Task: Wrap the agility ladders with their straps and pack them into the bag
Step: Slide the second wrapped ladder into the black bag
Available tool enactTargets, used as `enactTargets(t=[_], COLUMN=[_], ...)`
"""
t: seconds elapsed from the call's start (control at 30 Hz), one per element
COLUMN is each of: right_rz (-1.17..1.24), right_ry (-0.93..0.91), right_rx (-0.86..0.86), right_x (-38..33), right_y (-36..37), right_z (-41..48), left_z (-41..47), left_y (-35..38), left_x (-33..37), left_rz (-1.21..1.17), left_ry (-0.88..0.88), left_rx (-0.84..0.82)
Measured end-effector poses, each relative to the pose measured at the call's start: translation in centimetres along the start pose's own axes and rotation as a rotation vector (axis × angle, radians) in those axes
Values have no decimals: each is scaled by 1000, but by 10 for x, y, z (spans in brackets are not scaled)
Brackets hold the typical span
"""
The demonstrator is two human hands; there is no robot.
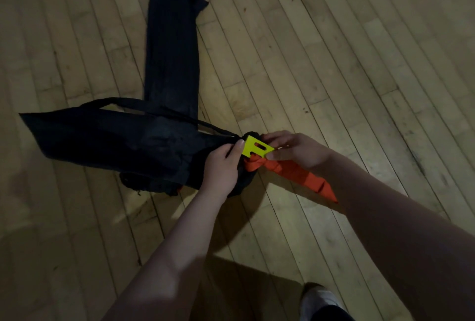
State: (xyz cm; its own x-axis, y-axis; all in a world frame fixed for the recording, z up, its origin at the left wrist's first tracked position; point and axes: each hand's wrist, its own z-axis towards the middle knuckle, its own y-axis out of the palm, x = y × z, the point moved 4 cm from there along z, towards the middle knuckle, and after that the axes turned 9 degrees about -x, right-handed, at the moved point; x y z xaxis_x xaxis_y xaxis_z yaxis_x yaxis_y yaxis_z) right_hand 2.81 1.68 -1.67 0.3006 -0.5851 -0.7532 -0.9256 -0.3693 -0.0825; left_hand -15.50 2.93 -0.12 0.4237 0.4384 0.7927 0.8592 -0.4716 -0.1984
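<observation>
A long black bag (102, 138) lies on the wooden floor, its mouth pointing right. The yellow end of an agility ladder (254, 149) sticks out of that mouth, with an orange strap (295, 174) wound round it and trailing to the lower right. My left hand (223, 166) grips the black fabric at the bag's mouth, thumb against the yellow rung. My right hand (293, 149) pinches the yellow end and the orange strap from the right. Most of the ladder is hidden inside the bag.
A second long black bag (172, 45) lies across the first, running up toward the top of the view. A black carry strap (144, 103) loops over the near bag. My shoe (318, 300) shows at the bottom on the plank floor (359, 63).
</observation>
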Motion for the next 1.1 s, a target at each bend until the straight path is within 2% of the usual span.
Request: enactTargets(t=[0.07,0.13,0.23,0.33,0.47,0.63,0.73,0.8,0.87,0.97,1.03,1.1], right_rz=[80,134,41,-72,-145,-228,-30,-41,-215,-632,-900,-1055], right_ry=[-7,14,49,62,19,-117,-131,-132,-121,-71,45,161], right_rx=[-23,-111,-207,-247,-39,84,328,316,259,223,157,79], right_x=[-1,-4,-10,-9,-13,-29,-34,-39,-39,-20,8,36], right_y=[-1,3,13,23,25,38,38,40,41,32,26,23], right_z=[0,-3,-2,2,5,12,19,22,19,-2,-18,-32], left_z=[1,2,-2,-4,-8,-22,-23,-22,-22,-18,-16,-14], left_y=[-1,-2,-3,-12,-18,7,18,16,12,13,15,17], left_x=[-4,-5,-6,-6,2,22,21,9,-3,-17,-22,-24], left_rz=[-99,-95,-26,-36,368,521,428,320,315,418,423,365], left_ry=[-45,-29,21,41,276,571,471,375,320,235,181,146], left_rx=[36,46,39,116,225,145,139,185,232,220,177,134])
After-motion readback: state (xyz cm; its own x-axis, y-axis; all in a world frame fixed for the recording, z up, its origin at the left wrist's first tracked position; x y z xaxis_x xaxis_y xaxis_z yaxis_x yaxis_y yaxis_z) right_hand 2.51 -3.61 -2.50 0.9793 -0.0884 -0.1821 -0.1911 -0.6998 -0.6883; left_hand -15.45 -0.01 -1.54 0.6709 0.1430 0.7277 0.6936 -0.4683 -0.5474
